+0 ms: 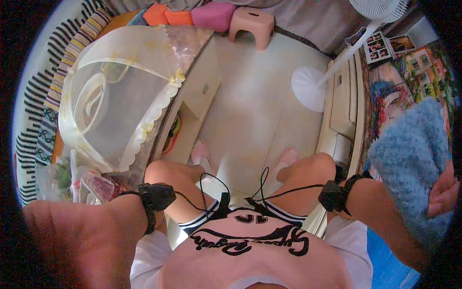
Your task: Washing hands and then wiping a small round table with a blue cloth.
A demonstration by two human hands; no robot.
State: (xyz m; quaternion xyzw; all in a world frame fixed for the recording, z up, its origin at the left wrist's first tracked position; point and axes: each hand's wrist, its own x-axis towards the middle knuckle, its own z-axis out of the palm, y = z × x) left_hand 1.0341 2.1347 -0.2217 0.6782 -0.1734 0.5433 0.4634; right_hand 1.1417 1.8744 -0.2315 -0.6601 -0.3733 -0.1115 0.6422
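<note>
At the right rim, my right hand (444, 189) grips a fluffy blue towel (411, 137). Only some of its fingers show against the cloth, the rest being cut off by the dark rim. The towel spreads over part of a cabinet top covered by a colourful patterned cloth (426, 72). My left forearm (83, 231) is bent close to the camera and blurred at the lower left; my left hand is out of view. Nearest to that arm are clear plastic bags (95, 184) on the table. Black strapped devices (157, 197) with cords sit on both arms.
A mesh food cover (119, 104) stands on the low table at left, over a white dish (90, 103). A white standing fan (308, 86) is on the floor beside the drawer cabinet (341, 97). Picture frames (378, 47) stand on it. A pink stool (252, 23) is at the back.
</note>
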